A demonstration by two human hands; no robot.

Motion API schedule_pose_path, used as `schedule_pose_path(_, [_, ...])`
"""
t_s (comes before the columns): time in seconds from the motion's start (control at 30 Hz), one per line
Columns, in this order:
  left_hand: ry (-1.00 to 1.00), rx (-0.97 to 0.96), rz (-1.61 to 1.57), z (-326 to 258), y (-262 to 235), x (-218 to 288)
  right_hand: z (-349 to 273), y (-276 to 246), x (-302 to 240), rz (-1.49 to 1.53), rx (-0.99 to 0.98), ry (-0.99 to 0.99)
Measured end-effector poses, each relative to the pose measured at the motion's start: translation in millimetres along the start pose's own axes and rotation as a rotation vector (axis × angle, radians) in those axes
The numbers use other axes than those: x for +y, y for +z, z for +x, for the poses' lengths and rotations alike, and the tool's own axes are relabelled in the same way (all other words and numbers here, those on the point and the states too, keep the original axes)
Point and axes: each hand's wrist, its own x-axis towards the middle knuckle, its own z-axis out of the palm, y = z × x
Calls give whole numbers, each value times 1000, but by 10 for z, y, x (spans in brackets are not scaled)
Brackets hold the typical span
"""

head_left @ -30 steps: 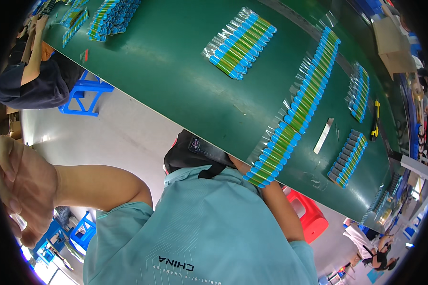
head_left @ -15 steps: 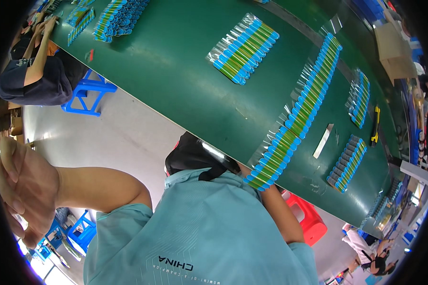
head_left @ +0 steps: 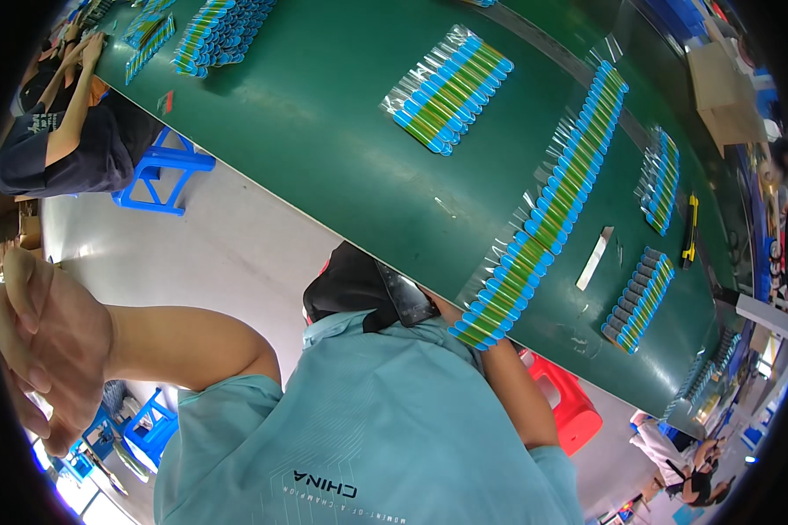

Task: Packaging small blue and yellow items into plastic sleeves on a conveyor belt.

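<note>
My left hand [head_left: 57, 350] is raised at the far left, palm in view, its fingers loosely bent and apart. Nothing shows in it. My right forearm [head_left: 518, 394] runs up to the table's near edge. Most of the right hand is hidden there; a bit of skin shows beside a dark, glossy phone [head_left: 409, 297] by my lap, and whether the hand grips it I cannot tell. Just above that arm, a long overlapping row of slim blue-ended packets [head_left: 547, 219] with green-yellow middles and clear film ends crosses the green table [head_left: 324, 140], its near end jutting past the edge.
Shorter stacks of like packets [head_left: 455, 92] lie farther back and at the right [head_left: 663, 188]. A grey-and-blue bundle [head_left: 639, 302], a white strip [head_left: 594, 258] and a yellow-black utility knife [head_left: 691, 232] lie at the right. A red stool [head_left: 565, 402] stands below. A co-worker [head_left: 66, 149] sits at the upper left.
The phone by my lap has tilted, so the bright glare there is gone and its dark face shows more. My left hand has barely shifted. The packets have stayed put.
</note>
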Motion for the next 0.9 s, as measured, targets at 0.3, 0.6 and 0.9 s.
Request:
schedule_pose_path(0.3, [12, -1, -22, -22, 44, -12, 126, -67, -134, -355, -118, -49])
schedule_pose_path(0.6, [20, -41, 14, -17, 81, -46, 81, -96, 41, -418, -11, -172])
schedule_pose_path(0.9, [9, -133, 29, -10, -69, 8, 49, -133, -223, -540, -118, -126])
